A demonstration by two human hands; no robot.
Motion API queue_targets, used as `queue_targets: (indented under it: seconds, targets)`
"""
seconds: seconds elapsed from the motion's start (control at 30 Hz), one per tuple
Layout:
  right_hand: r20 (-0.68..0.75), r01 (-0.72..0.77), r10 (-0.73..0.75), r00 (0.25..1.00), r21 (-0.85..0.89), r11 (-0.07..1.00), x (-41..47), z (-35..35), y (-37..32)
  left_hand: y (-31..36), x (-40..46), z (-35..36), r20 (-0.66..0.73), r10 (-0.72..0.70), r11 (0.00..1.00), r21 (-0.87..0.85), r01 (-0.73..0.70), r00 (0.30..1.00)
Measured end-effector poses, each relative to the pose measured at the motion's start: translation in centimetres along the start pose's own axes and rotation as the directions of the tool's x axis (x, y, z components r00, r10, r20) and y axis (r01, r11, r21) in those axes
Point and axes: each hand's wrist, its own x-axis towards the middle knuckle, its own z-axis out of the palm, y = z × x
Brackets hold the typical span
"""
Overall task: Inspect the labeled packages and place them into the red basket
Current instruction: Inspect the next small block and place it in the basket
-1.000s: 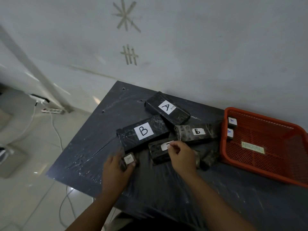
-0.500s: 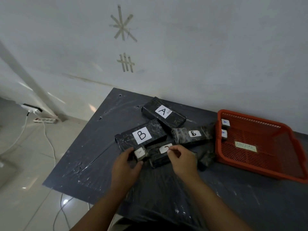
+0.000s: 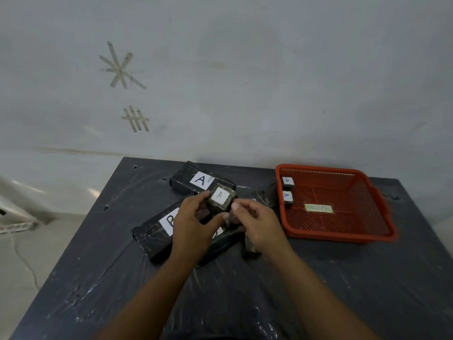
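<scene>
My left hand (image 3: 193, 224) and right hand (image 3: 255, 222) grasp the small black plastic-wrapped A-labelled block (image 3: 220, 198), left of the red mesh basket (image 3: 382, 209); likely light, rigid, slippery wrap, so hold its sides.

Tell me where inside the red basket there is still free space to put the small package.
The red basket is bare across its middle, right side and near part, around the paper tag. Only its far-left corner is taken, by two small packages. The table left of the basket is crowded with packages.
</scene>
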Motion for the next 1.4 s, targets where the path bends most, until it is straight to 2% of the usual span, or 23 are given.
queue_targets:
  seconds: [0.2, 0.43, 0.57, 0.73, 0.8, 0.97, 1.2, 1.4]
  targets:
    - [-0.097, -0.002, 0.008, 0.995, 0.056, 0.998, 0.3, -1.3, -0.6, 1.9, 0.6, 0.9, 0.052, -0.021, 0.988, -0.150, 0.029, 0.998]
    - [-0.104, 0.002, 0.008, 0.995, 0.095, 0.996, 1.0, -1.7, -1.1, 2.7, 1.6, 1.0, 0.126, -0.023, 0.972, -0.228, 0.052, 0.992]
    - [-0.106, -0.016, 0.042, 0.994, 0.239, 0.971, 1.3, -1.6, -1.6, 3.2, 2.5, 0.9, 0.175, -0.123, 0.916, -0.360, 0.179, 0.977]
    - [-0.100, -0.016, 0.044, 0.994, 0.267, 0.964, 1.7, -1.7, -1.6, 3.9, 3.5, 0.5, 0.340, -0.238, 0.805, -0.455, 0.381, 0.910]
    - [-0.090, -0.013, 0.039, 0.995, 0.277, 0.961, 1.8, -1.8, -1.6, 3.9, 3.6, 0.4, 0.383, -0.249, 0.789, -0.453, 0.416, 0.890]
    - [-0.072, -0.015, 0.038, 0.997, 0.298, 0.955, 1.8, -2.0, -1.4, 3.6, 4.0, 0.5, 0.417, -0.250, 0.775, -0.454, 0.439, 0.874]
    - [-0.021, -0.065, 0.071, 0.997, 0.220, 0.973, 1.9, -2.6, -1.5, 3.5, 4.2, 0.8, 0.361, -0.259, 0.785, -0.461, 0.413, 0.896]
    - [-0.005, -0.158, 0.163, 0.987, 0.214, 0.964, 2.2, -2.7, -1.7, 3.1, 4.2, 0.5, 0.375, -0.141, 0.859, -0.414, 0.301, 0.916]
